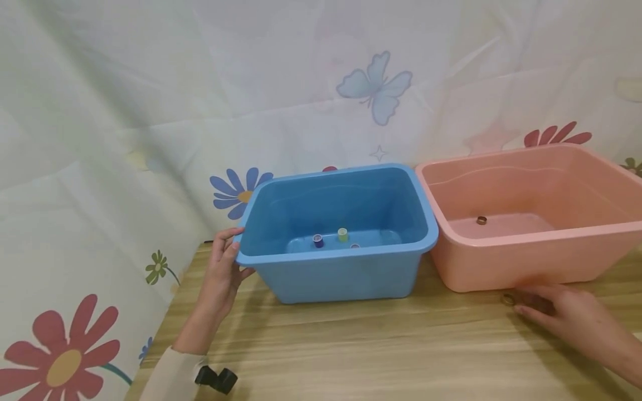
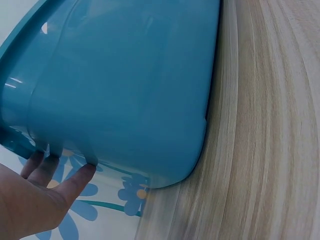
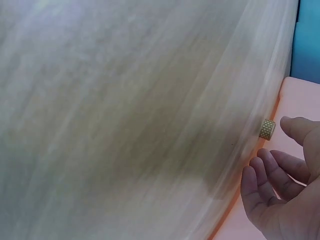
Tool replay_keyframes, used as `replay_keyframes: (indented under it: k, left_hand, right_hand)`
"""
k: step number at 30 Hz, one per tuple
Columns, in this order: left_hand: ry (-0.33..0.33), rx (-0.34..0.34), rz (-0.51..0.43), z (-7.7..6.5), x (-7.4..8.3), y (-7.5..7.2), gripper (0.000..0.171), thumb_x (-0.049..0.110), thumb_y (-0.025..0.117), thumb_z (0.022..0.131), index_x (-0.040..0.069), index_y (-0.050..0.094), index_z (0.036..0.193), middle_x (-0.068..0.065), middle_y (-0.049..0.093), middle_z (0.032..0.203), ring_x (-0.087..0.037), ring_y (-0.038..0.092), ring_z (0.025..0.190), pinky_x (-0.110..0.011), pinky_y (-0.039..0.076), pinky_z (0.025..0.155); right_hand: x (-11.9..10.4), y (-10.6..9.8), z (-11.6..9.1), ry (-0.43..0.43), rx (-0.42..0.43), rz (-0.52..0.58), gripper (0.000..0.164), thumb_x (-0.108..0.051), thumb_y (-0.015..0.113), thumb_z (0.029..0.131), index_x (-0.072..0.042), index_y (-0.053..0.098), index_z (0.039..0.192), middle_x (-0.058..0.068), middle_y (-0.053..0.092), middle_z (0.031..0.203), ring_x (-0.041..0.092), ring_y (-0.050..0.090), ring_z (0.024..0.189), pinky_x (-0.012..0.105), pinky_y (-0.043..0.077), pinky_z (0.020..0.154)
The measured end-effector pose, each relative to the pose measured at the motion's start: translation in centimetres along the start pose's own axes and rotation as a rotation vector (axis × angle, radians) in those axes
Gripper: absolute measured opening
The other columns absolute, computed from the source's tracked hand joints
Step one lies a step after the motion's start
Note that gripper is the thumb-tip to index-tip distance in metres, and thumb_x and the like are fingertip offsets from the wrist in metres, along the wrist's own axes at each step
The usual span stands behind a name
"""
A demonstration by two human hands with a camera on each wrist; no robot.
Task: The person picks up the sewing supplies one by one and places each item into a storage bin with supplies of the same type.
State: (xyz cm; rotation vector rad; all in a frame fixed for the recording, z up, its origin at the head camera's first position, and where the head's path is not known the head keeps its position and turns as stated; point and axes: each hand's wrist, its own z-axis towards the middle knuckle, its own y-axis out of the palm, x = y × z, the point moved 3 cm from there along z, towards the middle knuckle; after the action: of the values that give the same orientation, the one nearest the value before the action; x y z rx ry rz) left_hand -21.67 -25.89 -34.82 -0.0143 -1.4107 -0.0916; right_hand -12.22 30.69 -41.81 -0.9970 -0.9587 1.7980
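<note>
At the left end of the blue plastic tub (image 1: 346,278), my left hand (image 1: 224,268) holds the rim near the front corner. Its fingertips (image 2: 82,176) meet the tub's outer wall in the left wrist view. My right hand (image 1: 569,312) is low over the table before the pink tub (image 1: 521,262), fingers loosely bent, thumb apart from them. Just beyond its fingertips lies a wide gold ring (image 3: 267,129) with a dotted pattern, close to the pink tub's base. Another gold-brown ring (image 1: 481,220) lies inside the pink tub.
Inside the blue tub stand a small purple cylinder (image 1: 318,240) and a yellow-green one (image 1: 343,234); a third piece (image 1: 355,245) is mostly hidden by the front rim. Both tubs stand side by side on a wood-grain table (image 1: 321,351). Behind hangs a flower-printed cloth (image 1: 281,72).
</note>
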Motion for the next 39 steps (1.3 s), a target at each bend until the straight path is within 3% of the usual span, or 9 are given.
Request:
replay_keyframes:
  k: [6,12,18,22,39]
  left_hand:
    - [0.007,-0.004,0.001,0.0,-0.1,0.0,0.025,0.026,0.045,0.108,0.027,0.042,0.133,-0.006,0.041,0.139,-0.027,0.057,0.114,-0.042,0.051,0.089]
    - [0.016,0.005,0.005,0.0,-0.1,0.1,0.025,0.026,0.045,0.108,0.026,0.043,0.133,-0.006,0.042,0.141,-0.028,0.057,0.115,-0.042,0.052,0.089]
    - [0.019,0.002,0.002,0.1,0.0,0.1,0.025,0.026,0.045,0.108,0.026,0.042,0.134,-0.007,0.043,0.14,-0.027,0.057,0.115,-0.043,0.052,0.089]
    - [0.015,0.008,0.005,0.1,-0.1,0.1,0.025,0.026,0.046,0.108,0.026,0.042,0.133,-0.007,0.044,0.139,-0.026,0.058,0.114,-0.042,0.052,0.088]
    - [0.008,0.004,0.02,0.1,-0.1,0.0,0.026,0.028,0.046,0.108,0.026,0.042,0.134,-0.009,0.045,0.139,-0.029,0.056,0.119,-0.043,0.052,0.09]
  right_hand:
    - [0.1,0.4,0.1,0.005,-0.004,0.034,0.028,-0.026,0.091,0.072,-0.019,0.078,0.096,-0.011,0.071,0.085,-0.001,0.064,0.072,0.038,0.054,0.063]
    - [-0.3,0.7,0.3,-0.006,-0.014,0.088,0.026,-0.024,0.091,0.073,-0.024,0.077,0.094,-0.018,0.068,0.084,-0.008,0.06,0.073,0.02,0.048,0.063]
    - [-0.1,1.1,0.2,0.002,-0.119,0.201,0.026,-0.02,0.09,0.075,-0.018,0.078,0.098,-0.023,0.064,0.082,-0.01,0.055,0.071,0.022,0.048,0.06]
    - [-0.1,1.5,0.0,-0.009,-0.133,0.272,0.03,-0.017,0.09,0.074,-0.013,0.078,0.101,-0.025,0.061,0.082,-0.008,0.053,0.069,0.02,0.045,0.058]
    - [-0.2,2.0,-0.5,-0.04,-0.004,0.274,0.029,-0.01,0.092,0.067,-0.017,0.078,0.092,-0.027,0.06,0.079,-0.008,0.051,0.066,0.013,0.039,0.057]
